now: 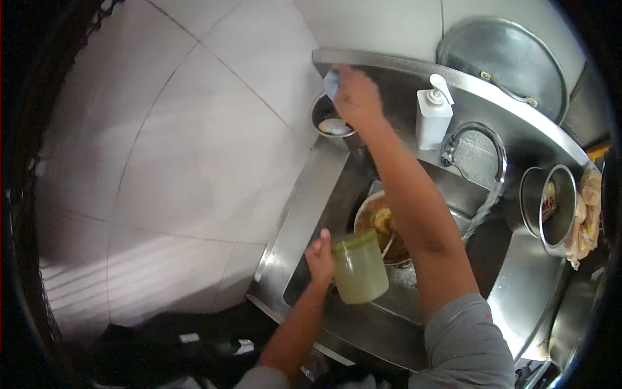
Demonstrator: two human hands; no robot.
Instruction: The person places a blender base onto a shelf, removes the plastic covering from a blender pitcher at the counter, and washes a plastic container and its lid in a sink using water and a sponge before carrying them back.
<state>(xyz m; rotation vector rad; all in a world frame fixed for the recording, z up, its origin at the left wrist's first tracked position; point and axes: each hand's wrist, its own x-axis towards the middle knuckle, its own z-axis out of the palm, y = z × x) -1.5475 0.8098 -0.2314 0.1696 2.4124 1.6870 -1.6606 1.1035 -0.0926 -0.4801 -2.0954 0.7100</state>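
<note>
A person in grey sleeves (470, 343) reaches both bare arms over a metal sink (295, 214). Near the middle, the left hand (319, 260) has its fingers curled against the left side of a translucent yellow-green container (361, 272), gripping it above the sink. Just beyond, partly hidden, a bowl (356, 223) of brown and yellow food sits in the sink. To the right, water (481, 217) runs from a curved tap (500, 150). Further off, a white pump bottle (433, 122) stands behind the sink. At the far left, the right hand (358, 100), blurred, has its fingers closed on a pale bluish item (331, 84), too indistinct to identify, above a metal pot (316, 112). A round metal lid (505, 61) leans against the far wall.
</note>
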